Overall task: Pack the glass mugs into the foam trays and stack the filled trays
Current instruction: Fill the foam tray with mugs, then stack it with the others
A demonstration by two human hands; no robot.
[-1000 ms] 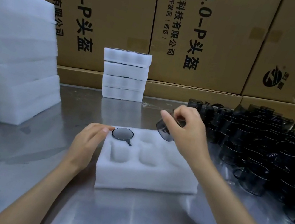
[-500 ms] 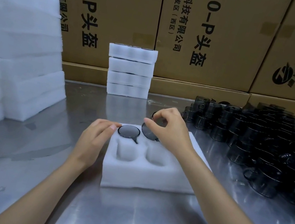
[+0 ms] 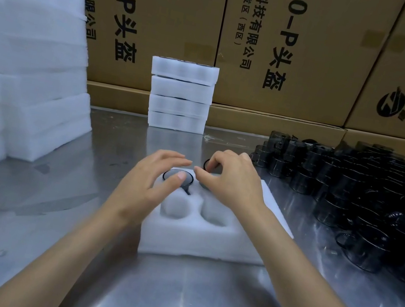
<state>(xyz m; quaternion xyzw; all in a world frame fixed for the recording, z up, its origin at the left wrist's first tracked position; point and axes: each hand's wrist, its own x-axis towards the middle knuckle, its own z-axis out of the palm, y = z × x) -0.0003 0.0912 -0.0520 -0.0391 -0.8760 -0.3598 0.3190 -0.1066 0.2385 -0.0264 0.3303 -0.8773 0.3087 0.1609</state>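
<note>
Four filled white foam trays [image 3: 180, 96] stand stacked at the back of the steel worktop [image 3: 170, 296]. Current white moulded foam tray [image 3: 203, 240] lies in front, centre. One dark smoked-glass mug [image 3: 178, 176] sits in its far-left pocket; left hand [image 3: 148, 187], fingers straight and relaxed, rests over the rim. Right hand [image 3: 231, 182] pinches a second dark glass mug [image 3: 207, 165] and seats it in the next far pocket. Two near pockets show bare foam; others hidden. Large heap of loose dark glass mugs [image 3: 361, 200] waits right. Empty foam sheets [image 3: 21, 67] piled left. Judgement: well short of done.
</note>
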